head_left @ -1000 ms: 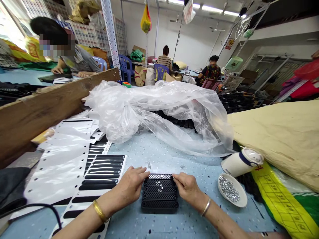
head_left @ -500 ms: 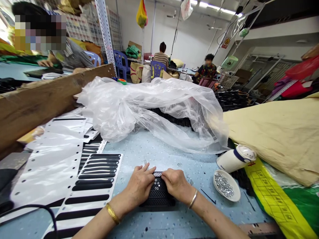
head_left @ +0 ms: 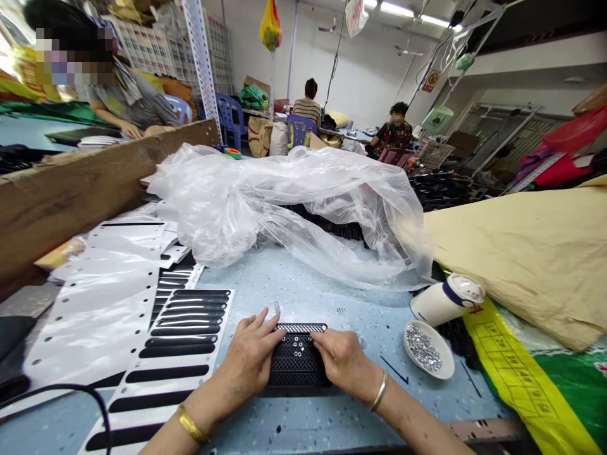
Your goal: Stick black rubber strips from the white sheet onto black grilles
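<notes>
Right in front of me, near the front edge of the blue speckled tabletop (head_left: 303, 287), sits the stack of black perforated plastic strips (head_left: 294, 365), lying flat with a few small silver metal rings (head_left: 297, 343) loose on top. My left hand (head_left: 249, 360) covers the stack's left end, fingers stretched out flat and gripping nothing, pressing down, I'd say, so the pile stays square. My right hand (head_left: 344, 361) bends over the right end, fingers curled onto the topmost strip; the thumb is tucked out of sight, so I cannot tell whether that is a pinch or just a touch. Just to the right, within easy reach, a shallow white dish (head_left: 443, 373) holds a heap of the same silver rings, with a white plastic cup (head_left: 448, 298) tipped on its side behind it. To the left lie white backing sheets with rows of black oblong strips (head_left: 183, 344), probably kept close as stock. Further back, a big crumpled clear plastic bag (head_left: 294, 208) drapes over more black parts. A worn wooden board (head_left: 95, 183) walls off the left, where another person bends over another table.
</notes>
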Tool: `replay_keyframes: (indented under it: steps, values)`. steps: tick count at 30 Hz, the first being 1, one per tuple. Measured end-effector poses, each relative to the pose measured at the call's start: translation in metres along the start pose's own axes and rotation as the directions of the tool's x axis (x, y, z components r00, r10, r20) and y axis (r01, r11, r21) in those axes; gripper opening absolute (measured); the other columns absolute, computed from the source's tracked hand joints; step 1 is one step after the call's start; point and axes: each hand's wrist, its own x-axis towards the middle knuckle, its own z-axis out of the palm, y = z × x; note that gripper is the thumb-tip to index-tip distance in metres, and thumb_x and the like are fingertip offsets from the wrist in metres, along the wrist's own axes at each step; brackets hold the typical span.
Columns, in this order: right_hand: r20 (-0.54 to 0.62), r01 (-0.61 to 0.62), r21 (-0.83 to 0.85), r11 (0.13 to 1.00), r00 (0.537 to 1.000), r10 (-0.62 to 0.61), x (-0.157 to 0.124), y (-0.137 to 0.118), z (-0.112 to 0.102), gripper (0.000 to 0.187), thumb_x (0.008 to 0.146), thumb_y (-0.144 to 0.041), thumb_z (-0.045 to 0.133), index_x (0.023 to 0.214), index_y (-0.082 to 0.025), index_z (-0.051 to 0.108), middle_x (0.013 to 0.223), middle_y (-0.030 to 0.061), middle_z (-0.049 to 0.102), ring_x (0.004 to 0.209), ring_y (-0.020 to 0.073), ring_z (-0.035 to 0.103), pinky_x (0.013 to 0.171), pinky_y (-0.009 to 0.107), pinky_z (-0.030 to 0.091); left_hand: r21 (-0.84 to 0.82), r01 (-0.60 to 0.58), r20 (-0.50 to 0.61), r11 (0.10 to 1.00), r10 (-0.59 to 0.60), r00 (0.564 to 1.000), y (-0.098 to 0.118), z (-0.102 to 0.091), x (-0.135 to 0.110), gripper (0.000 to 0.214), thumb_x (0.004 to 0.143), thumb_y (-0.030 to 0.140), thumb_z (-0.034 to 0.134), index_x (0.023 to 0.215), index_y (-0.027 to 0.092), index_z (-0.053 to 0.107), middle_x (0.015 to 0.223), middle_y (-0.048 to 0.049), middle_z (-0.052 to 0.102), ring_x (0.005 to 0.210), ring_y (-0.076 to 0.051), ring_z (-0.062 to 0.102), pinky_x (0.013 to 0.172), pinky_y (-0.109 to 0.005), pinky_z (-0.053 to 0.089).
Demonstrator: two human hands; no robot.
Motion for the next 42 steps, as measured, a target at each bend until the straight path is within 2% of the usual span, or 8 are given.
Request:
replay_keyframes:
  steps: [5,10,15,21,25,31,38,42]
  values:
    - [0.038,0.071,-0.088,0.994,0.997,-0.068,-0.011,-0.003,0.004,0.039,0.085,-0.003,0.043,0.119,-0.008,0.063,0.074,0.0090,0.068,0.060,0.0199,0.061,0.056,0.030,0.040,0.150,-0.040,0.101,0.988,0.025,0.995,0.004,0.004,-0.012,0.063,0.064,-0.002,0.049,0.121,0.019,0.063,0.137,-0.0132,0.057,0.129,-0.042,0.045,0.099,-0.060,0.038]
    - [0.074,0.108,-0.229,0.967,0.993,-0.093,-0.026,0.004,-0.001,0.046,0.078,0.000,0.046,0.122,-0.004,0.060,0.075,0.0089,0.067,0.062,0.0204,0.061,0.055,0.032,0.039,0.184,-0.047,0.082,0.982,0.032,0.996,-0.001,0.009,-0.017,0.067,0.063,-0.002,0.048,0.124,0.020,0.062,0.136,-0.0161,0.056,0.131,-0.042,0.043,0.100,-0.061,0.036]
    - [0.068,0.083,-0.273,0.958,0.995,-0.067,-0.038,0.013,-0.001,0.050,0.076,0.002,0.046,0.124,-0.007,0.059,0.073,0.0074,0.067,0.062,0.0199,0.061,0.056,0.032,0.037,0.157,-0.046,0.077,0.987,0.034,0.996,-0.005,0.009,-0.018,0.069,0.062,-0.001,0.048,0.125,0.021,0.062,0.136,-0.0160,0.056,0.130,-0.041,0.044,0.098,-0.060,0.039]
    - [0.163,0.101,-0.237,0.966,0.985,-0.063,-0.028,0.011,-0.002,0.043,0.076,0.002,0.046,0.116,-0.004,0.062,0.074,0.0099,0.067,0.064,0.0225,0.061,0.056,0.033,0.037,0.141,-0.049,0.088,0.989,0.036,0.995,-0.004,0.009,-0.018,0.069,0.062,-0.004,0.046,0.125,0.019,0.062,0.136,-0.0167,0.056,0.130,-0.041,0.044,0.098,-0.059,0.039]
    - [0.205,0.139,-0.195,0.971,0.974,-0.098,-0.023,0.018,-0.011,0.043,0.076,0.002,0.047,0.115,-0.007,0.062,0.073,0.0082,0.068,0.062,0.0193,0.060,0.056,0.030,0.036,0.112,-0.017,0.096,0.994,0.006,0.995,-0.004,0.011,-0.020,0.073,0.060,-0.005,0.046,0.127,0.021,0.060,0.139,-0.0146,0.053,0.133,-0.040,0.041,0.100,-0.060,0.038]
    - [0.287,0.200,-0.127,0.971,0.945,-0.158,-0.017,0.033,-0.019,0.027,0.085,-0.003,0.044,0.100,-0.014,0.063,0.069,0.0029,0.065,0.059,0.0151,0.057,0.055,0.026,0.036,0.097,-0.020,0.122,0.995,0.008,0.993,-0.004,0.009,-0.019,0.072,0.061,-0.006,0.047,0.127,0.019,0.060,0.138,-0.0181,0.053,0.131,-0.042,0.042,0.098,-0.061,0.038]
    - [0.398,0.363,-0.127,0.923,0.871,-0.288,-0.009,0.041,-0.037,0.047,0.077,0.002,0.048,0.121,-0.009,0.057,0.078,0.0072,0.067,0.067,0.0185,0.058,0.062,0.031,0.038,0.157,-0.062,0.146,0.986,0.039,0.988,-0.005,0.005,-0.016,0.072,0.061,-0.006,0.049,0.127,0.020,0.060,0.138,-0.0188,0.052,0.128,-0.044,0.044,0.095,-0.061,0.040]
    - [0.411,0.355,-0.075,0.932,0.862,-0.296,-0.005,0.044,-0.040,0.042,0.081,0.001,0.047,0.119,-0.012,0.059,0.075,0.0053,0.067,0.064,0.0170,0.057,0.059,0.029,0.037,0.189,-0.033,0.141,0.981,0.007,0.990,-0.008,0.005,-0.022,0.075,0.060,-0.004,0.052,0.128,0.027,0.059,0.140,-0.0147,0.050,0.131,-0.043,0.040,0.096,-0.060,0.039]
